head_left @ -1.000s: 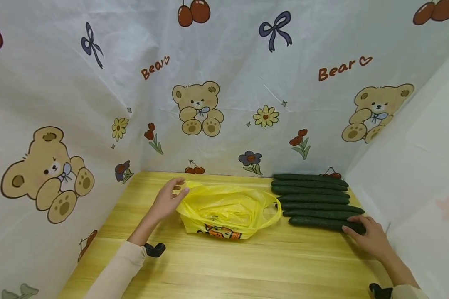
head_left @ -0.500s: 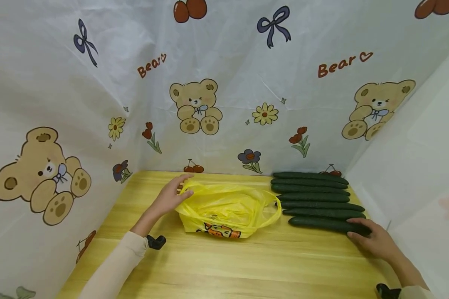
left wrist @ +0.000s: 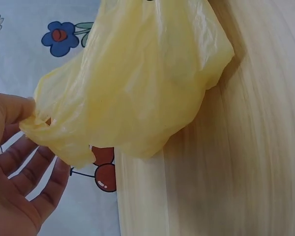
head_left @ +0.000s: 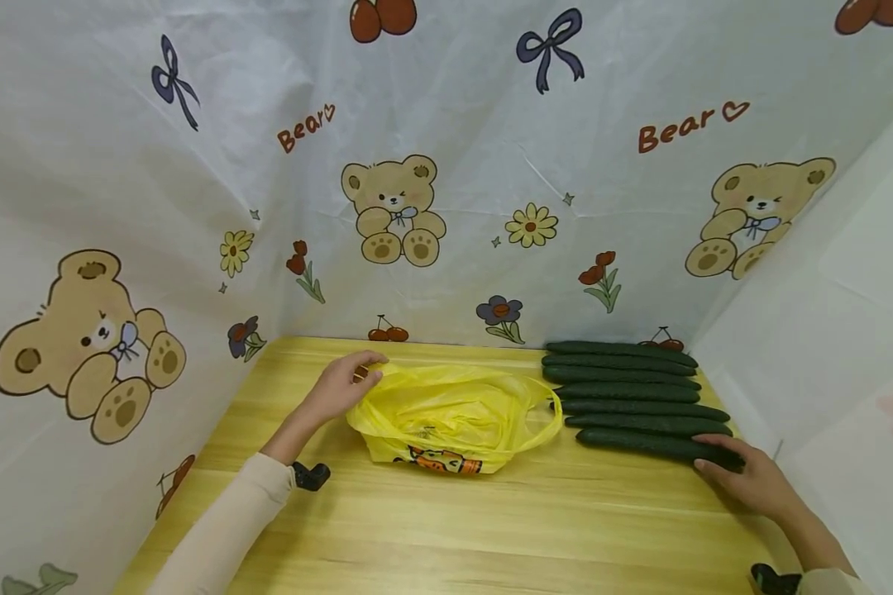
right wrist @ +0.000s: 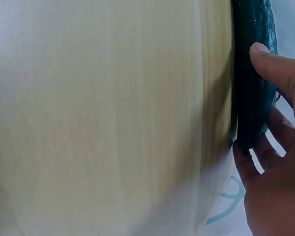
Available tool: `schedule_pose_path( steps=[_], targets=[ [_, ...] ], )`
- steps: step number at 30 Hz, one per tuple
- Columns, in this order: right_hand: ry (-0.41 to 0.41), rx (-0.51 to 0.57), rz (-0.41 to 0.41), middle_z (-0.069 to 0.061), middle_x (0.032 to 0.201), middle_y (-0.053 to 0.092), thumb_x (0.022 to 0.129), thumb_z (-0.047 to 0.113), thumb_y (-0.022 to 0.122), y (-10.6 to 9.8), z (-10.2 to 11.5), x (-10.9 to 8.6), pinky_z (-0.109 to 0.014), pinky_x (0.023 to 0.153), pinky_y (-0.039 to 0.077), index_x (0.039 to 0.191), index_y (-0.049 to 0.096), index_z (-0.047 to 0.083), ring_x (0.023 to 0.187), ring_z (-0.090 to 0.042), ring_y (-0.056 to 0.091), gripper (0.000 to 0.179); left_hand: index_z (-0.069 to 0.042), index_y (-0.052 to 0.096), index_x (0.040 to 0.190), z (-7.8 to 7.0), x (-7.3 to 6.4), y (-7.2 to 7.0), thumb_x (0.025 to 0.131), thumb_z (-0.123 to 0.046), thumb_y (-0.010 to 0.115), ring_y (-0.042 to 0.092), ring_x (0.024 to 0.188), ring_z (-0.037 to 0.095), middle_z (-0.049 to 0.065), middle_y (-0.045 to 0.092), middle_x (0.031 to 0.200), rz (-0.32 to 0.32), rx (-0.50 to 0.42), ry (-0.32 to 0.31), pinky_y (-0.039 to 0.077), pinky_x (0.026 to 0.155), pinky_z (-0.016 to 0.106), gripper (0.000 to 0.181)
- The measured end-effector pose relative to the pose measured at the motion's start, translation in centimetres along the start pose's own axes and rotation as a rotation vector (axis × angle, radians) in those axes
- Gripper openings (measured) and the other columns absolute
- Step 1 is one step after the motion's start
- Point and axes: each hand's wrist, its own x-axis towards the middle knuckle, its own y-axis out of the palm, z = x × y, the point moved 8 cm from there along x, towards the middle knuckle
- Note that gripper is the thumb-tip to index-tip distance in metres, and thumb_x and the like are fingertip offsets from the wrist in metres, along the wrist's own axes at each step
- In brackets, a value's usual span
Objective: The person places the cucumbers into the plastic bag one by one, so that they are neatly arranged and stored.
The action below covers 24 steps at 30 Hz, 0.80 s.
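Observation:
A thin yellow plastic bag (head_left: pixel 454 413) with an orange and black print stands on the table, its mouth wide. At its left rim is my left hand (head_left: pixel 336 390); in the left wrist view the thumb and forefinger pinch the bag's corner while the other fingers spread loosely. Several dark green cucumbers lie side by side to the right of the bag. My right hand (head_left: pixel 755 478) holds the right end of the nearest cucumber (head_left: pixel 640 444), which still lies on the table. In the right wrist view the thumb lies along one side and the fingers curl round the tip.
The wooden table (head_left: pixel 446 529) meets a white cloth backdrop (head_left: pixel 461 124) printed with bears and flowers at the back and left. A white sheet (head_left: pixel 848 347) closes off the right side. The other cucumbers (head_left: pixel 625 390) lie behind the held one, near the back edge.
My right hand has slid a little to the right, to the tip of the nearest cucumber. My left hand has come in and taken the bag's rim between thumb and finger.

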Motion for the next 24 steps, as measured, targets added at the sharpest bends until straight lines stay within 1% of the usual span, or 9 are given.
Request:
schedule_pose_path(
  steps=[7, 10, 12, 14, 17, 19, 21, 23, 24],
  targets=[
    [-0.010, -0.024, -0.026, -0.036, 0.152, 0.053, 0.106, 0.031, 0.071, -0.1, 0.4, 0.0, -0.076, 0.099, 0.043, 0.147, 0.061, 0.005, 0.135, -0.065, 0.043, 0.050, -0.014, 0.076, 0.123, 0.1, 0.1, -0.4, 0.106, -0.022, 0.071, 0.066, 0.092, 0.018, 0.003, 0.075, 0.108, -0.044, 0.026, -0.007, 0.055, 0.084, 0.039, 0.019],
    [-0.020, -0.025, -0.039, -0.032, 0.148, 0.055, 0.106, 0.032, 0.071, -0.1, 0.5, -0.1, -0.075, 0.099, 0.043, 0.145, 0.063, 0.006, 0.135, -0.056, 0.046, 0.048, -0.013, 0.076, 0.118, -0.1, 0.1, -0.6, 0.105, -0.019, 0.072, 0.064, 0.089, 0.016, 0.003, 0.074, 0.102, -0.061, 0.023, 0.000, 0.053, 0.081, 0.037, 0.014],
    [-0.036, -0.017, -0.049, -0.025, 0.144, 0.059, 0.105, 0.030, 0.072, -0.2, 0.6, -0.2, -0.074, 0.099, 0.044, 0.143, 0.064, 0.007, 0.136, -0.026, 0.053, 0.045, -0.013, 0.076, 0.116, -0.2, 0.1, -0.7, 0.105, -0.018, 0.072, 0.064, 0.088, 0.017, 0.002, 0.073, 0.100, -0.066, 0.019, 0.000, 0.052, 0.081, 0.038, 0.012],
    [-0.057, -0.029, -0.064, -0.012, 0.140, 0.063, 0.104, 0.029, 0.073, -0.3, 0.8, -0.2, -0.067, 0.098, 0.046, 0.141, 0.066, 0.008, 0.129, 0.006, 0.046, 0.043, -0.014, 0.076, 0.115, -0.2, 0.1, -0.7, 0.105, -0.018, 0.072, 0.063, 0.087, 0.016, 0.002, 0.073, 0.099, -0.067, 0.017, 0.000, 0.052, 0.081, 0.038, 0.011],
    [-0.078, -0.056, -0.076, -0.004, 0.136, 0.066, 0.104, 0.028, 0.075, -0.7, 1.2, -0.4, -0.052, 0.096, 0.048, 0.139, 0.068, 0.011, 0.119, 0.028, 0.029, 0.040, -0.016, 0.076, 0.114, -0.1, 0.0, -0.7, 0.105, -0.018, 0.072, 0.063, 0.087, 0.016, 0.002, 0.072, 0.098, -0.068, 0.017, -0.004, 0.052, 0.081, 0.038, 0.010],
    [-0.070, -0.065, -0.055, -0.010, 0.141, 0.064, 0.105, 0.028, 0.073, -0.9, 1.5, -0.5, -0.052, 0.095, 0.049, 0.141, 0.066, 0.010, 0.127, 0.012, 0.044, 0.041, -0.016, 0.075, 0.114, 0.0, 0.0, -0.7, 0.105, -0.018, 0.072, 0.063, 0.087, 0.016, 0.002, 0.072, 0.098, -0.069, 0.016, -0.007, 0.052, 0.081, 0.038, 0.010],
    [-0.051, -0.067, -0.023, -0.023, 0.148, 0.060, 0.107, 0.029, 0.070, -1.1, 1.8, -0.7, -0.058, 0.096, 0.051, 0.144, 0.063, 0.008, 0.133, -0.016, 0.055, 0.043, -0.016, 0.075, 0.114, 0.0, 0.0, -0.7, 0.106, -0.019, 0.071, 0.063, 0.087, 0.016, 0.002, 0.072, 0.099, -0.068, 0.013, -0.010, 0.052, 0.081, 0.038, 0.009],
    [-0.029, -0.074, 0.010, -0.032, 0.151, 0.056, 0.109, 0.031, 0.067, -1.4, 2.3, -0.8, -0.063, 0.092, 0.053, 0.146, 0.061, 0.006, 0.122, -0.032, 0.060, 0.046, -0.015, 0.075, 0.114, -0.1, -0.1, -0.7, 0.106, -0.019, 0.071, 0.063, 0.087, 0.016, 0.002, 0.072, 0.100, -0.068, 0.012, -0.010, 0.053, 0.081, 0.038, 0.010],
    [-0.022, -0.075, 0.026, -0.034, 0.151, 0.056, 0.110, 0.032, 0.065, -1.6, 2.6, -0.9, -0.058, 0.089, 0.055, 0.147, 0.059, 0.004, 0.110, -0.036, 0.065, 0.047, -0.015, 0.075, 0.114, -0.1, -0.1, -0.6, 0.106, -0.019, 0.071, 0.063, 0.087, 0.016, 0.001, 0.072, 0.100, -0.066, 0.014, -0.008, 0.053, 0.081, 0.038, 0.010]
  ],
)
